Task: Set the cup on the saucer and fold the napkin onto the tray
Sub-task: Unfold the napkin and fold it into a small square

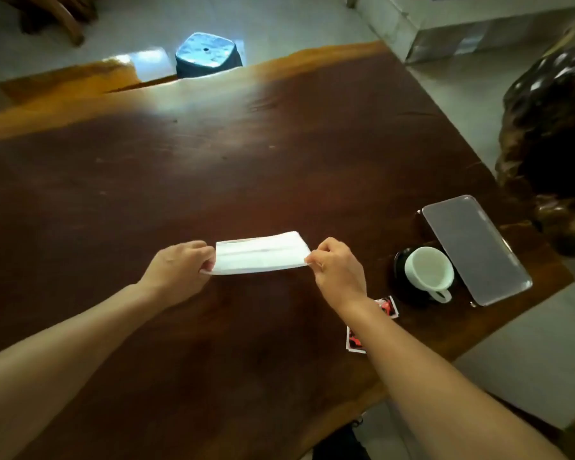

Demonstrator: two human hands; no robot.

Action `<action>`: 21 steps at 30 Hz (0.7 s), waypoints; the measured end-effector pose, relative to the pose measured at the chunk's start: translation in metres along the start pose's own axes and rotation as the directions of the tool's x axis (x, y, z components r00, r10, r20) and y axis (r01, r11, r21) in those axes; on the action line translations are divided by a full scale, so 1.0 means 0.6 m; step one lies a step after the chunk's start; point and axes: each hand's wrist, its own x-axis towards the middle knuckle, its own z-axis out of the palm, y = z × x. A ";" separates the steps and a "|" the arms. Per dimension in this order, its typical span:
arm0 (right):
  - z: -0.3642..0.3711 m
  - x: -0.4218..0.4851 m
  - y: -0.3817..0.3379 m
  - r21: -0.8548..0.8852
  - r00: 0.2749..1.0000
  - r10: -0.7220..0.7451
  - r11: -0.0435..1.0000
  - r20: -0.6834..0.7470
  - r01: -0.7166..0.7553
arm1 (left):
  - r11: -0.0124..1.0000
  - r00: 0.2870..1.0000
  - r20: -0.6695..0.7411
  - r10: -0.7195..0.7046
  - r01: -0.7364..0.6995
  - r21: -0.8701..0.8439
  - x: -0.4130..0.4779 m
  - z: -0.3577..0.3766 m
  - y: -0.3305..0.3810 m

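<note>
- Head view; broad dark brown wooden desk with a lighter orange-toned far edge fills most of the frame.
- White folded paper napkin is stretched as a flat band between the two hands, near the desk centre; whether it rests on the wood or hangs just above it cannot be told.
- Left hand pinches the napkin's left end between thumb and fingers; right hand pinches the right end the same way; both forearms are bare.
- White ceramic cup with its handle toward the camera sits on a dark round saucer, to the right of the right hand and apart from it; cup interior appears empty.
- Translucent grey rectangular tray lies just right of the cup, close beside it, angled along the desk's right edge.
- Small red-and-white printed cards lie on the desk, partly hidden under the right forearm.
- Blue-grey square stool stands on the pale floor beyond the far edge; dark gnarled wooden mass at right.
</note>
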 end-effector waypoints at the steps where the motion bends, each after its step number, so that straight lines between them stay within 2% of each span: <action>1: 0.026 -0.025 0.008 0.011 0.998 0.039 0.999 0.056 -0.039 | 1.000 0.997 0.074 0.000 -0.001 0.009 -0.017 0.031 0.001; 5: 0.105 -0.123 0.031 0.036 0.951 0.160 0.984 0.266 -0.176 | 1.000 0.934 0.357 0.028 -0.031 0.002 -0.086 0.145 0.002; 8: 0.133 -0.168 0.042 0.035 0.881 0.225 0.964 0.417 -0.263 | 0.996 0.829 0.555 0.071 -0.032 -0.080 -0.120 0.200 -0.011; 10: 0.139 -0.178 0.050 0.031 0.828 0.257 0.949 0.499 -0.313 | 0.991 0.795 0.602 0.078 0.003 -0.132 -0.127 0.217 -0.021; 12: 0.140 -0.176 0.057 0.025 0.792 0.270 0.941 0.547 -0.338 | 0.980 0.846 0.533 0.024 0.084 -0.178 -0.121 0.224 -0.028; 15: 0.141 -0.149 0.060 0.037 0.794 0.305 0.925 0.526 -0.379 | 0.923 0.910 0.388 -0.146 0.266 -0.277 -0.091 0.222 -0.039; 18: 0.149 -0.092 0.053 0.147 0.790 0.378 0.854 0.483 -0.499 | 0.838 0.916 0.255 -0.309 0.389 -0.382 -0.046 0.213 -0.045; 21: 0.169 -0.021 0.042 0.245 0.785 0.437 0.782 0.440 -0.573 | 0.755 0.877 0.186 -0.444 0.478 -0.449 0.001 0.209 -0.054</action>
